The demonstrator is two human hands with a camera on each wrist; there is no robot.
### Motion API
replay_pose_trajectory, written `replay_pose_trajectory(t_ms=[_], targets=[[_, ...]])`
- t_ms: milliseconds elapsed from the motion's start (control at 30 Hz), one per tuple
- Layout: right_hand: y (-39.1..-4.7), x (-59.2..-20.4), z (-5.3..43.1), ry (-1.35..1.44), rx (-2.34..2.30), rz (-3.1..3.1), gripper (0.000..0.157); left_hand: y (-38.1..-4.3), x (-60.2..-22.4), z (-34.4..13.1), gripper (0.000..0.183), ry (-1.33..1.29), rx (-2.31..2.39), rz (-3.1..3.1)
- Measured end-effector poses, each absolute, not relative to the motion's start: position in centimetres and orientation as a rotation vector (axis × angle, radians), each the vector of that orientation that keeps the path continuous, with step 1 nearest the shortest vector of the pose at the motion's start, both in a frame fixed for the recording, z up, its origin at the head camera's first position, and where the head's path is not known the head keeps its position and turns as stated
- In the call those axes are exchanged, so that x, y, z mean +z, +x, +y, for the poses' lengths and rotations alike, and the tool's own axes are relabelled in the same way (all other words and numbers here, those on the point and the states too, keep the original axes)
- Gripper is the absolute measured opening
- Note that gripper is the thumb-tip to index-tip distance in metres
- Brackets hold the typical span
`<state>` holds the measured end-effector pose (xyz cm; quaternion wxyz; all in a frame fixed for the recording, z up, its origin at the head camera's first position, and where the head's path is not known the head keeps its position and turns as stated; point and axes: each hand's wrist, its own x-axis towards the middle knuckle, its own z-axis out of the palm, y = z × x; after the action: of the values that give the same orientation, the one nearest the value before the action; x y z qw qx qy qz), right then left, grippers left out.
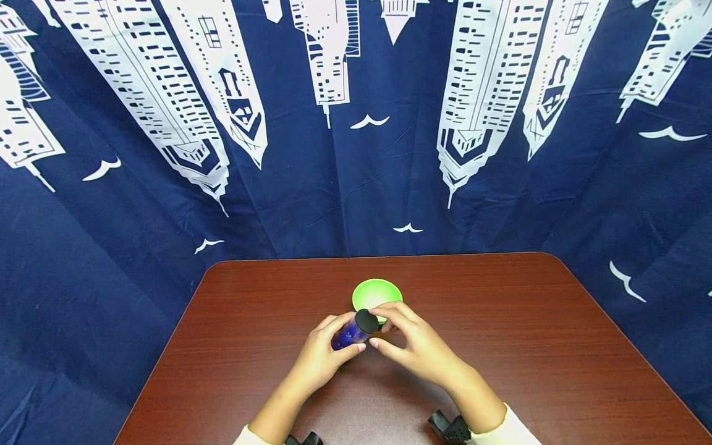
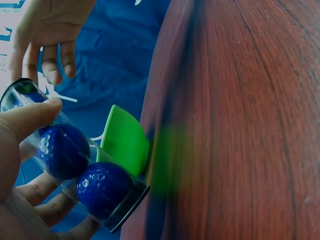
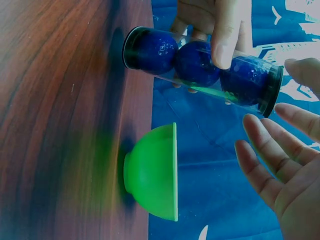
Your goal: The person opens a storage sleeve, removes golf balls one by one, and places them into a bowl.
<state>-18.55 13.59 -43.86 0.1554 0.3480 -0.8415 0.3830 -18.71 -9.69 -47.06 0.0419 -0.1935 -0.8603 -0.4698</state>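
My left hand (image 1: pixel 318 358) grips a clear tube (image 3: pixel 200 89) with black end caps, held tilted above the table. Inside sit three dark blue dimpled balls (image 2: pixel 64 151) that look like golf balls, lined up end to end. The thumb lies across the tube's side and the other fingers wrap behind it. Around the upper black cap (image 1: pixel 366 321), my right hand (image 1: pixel 421 347) has its fingers spread and loosely bent. Its fingertips come very close to the cap; whether any touches it is hard to tell. Just beyond both hands, a green bowl (image 3: pixel 156 172) stands upright on the table.
The brown wood-grain table (image 1: pixel 267 309) has rounded far corners. Behind it hangs a dark blue cloth (image 1: pixel 300 204) printed with white buildings and birds. A black device (image 1: pixel 449 428) is strapped at the right wrist.
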Motion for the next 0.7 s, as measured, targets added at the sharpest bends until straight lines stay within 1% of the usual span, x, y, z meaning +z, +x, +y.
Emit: replay_pose_trajectory(t_ms=[167,500,700], targets=[[-18.6,-44.05,13.46,1.017,1.086,-2.404,0.049,-18.65,-47.2,-9.36,0.058,-0.616,-1.391,-2.648],[-18.7,-44.09,13.5,1.058,1.033,-2.391,0.042,-18.38,-47.61,-8.86,0.062,-0.689,-1.334,-2.656],[-18.48,-44.23,13.67,1.065,1.022,-2.398,0.04,-18.18,-47.57,-8.74,0.07,-0.67,-1.255,-2.73]])
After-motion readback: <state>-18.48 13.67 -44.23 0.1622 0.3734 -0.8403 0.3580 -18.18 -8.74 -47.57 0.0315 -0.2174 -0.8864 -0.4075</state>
